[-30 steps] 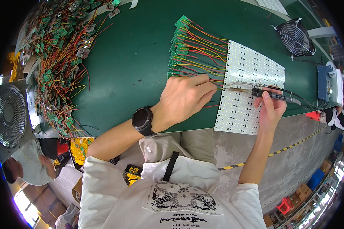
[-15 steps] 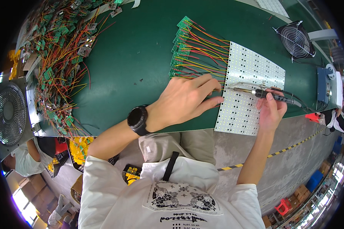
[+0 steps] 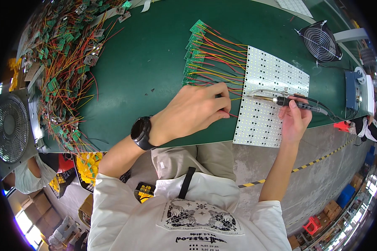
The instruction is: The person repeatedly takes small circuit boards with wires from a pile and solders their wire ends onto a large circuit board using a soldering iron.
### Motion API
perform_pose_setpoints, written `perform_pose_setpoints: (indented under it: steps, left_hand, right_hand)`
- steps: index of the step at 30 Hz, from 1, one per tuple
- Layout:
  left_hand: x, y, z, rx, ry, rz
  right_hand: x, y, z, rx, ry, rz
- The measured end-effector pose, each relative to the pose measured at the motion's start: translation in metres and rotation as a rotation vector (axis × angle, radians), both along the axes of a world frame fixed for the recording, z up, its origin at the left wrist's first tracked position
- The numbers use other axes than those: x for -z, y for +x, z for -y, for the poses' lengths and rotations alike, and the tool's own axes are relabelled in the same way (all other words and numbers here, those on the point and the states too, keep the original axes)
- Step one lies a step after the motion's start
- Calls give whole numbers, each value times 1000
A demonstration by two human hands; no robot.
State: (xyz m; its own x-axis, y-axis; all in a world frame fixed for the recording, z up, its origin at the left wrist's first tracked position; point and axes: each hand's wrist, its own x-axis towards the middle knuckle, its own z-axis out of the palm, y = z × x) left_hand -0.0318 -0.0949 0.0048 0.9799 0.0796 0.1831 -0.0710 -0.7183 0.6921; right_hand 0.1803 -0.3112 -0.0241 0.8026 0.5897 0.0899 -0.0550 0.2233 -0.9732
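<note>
My left hand (image 3: 192, 109), wearing a black watch, is closed in a pinch beside the left edge of a white LED panel (image 3: 255, 121). A red wire (image 3: 233, 116) and a yellow wire (image 3: 236, 99) run from its fingers toward that edge. In my right hand (image 3: 295, 119) is a soldering iron (image 3: 284, 101), held over the panel with its tip pointing left, close to the edge by the left fingers. Small green circuit boards (image 3: 193, 52) lie in an overlapping row, joined to the panel by red and yellow wires. My left hand partly hides the nearest boards.
A large heap of wired circuit boards (image 3: 67, 71) covers the left of the green table (image 3: 134, 62). A square black fan (image 3: 320, 43) stands at the back right, and a blue soldering station (image 3: 352, 92) at the right edge. Another fan (image 3: 11, 127) is at far left.
My left hand has drawn back a little left from the panel edge, its thumb and fingers closing together. The soldering iron stays over nearly the same spot on the panel.
</note>
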Motion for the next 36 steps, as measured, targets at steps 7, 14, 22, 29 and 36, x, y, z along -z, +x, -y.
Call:
perform_pose_setpoints:
  steps: [7,14,22,29,36]
  left_hand:
    - [8,8,7,-200,-36,244]
    - [11,10,8,-228,-113,253]
    - [15,11,10,-224,-5,261]
    - [16,10,9,-229,-20,256]
    - [17,10,10,-237,-21,265]
  right_hand:
    - [2,1,2,-1,-18,5]
    - [-4,-3,-2,-7,-3,-4]
    - [-8,-4,-3,-35,-42,22]
    - [-5,-4,-2,-44,-39,45]
    - [-4,-3,-2,-71,-38,62]
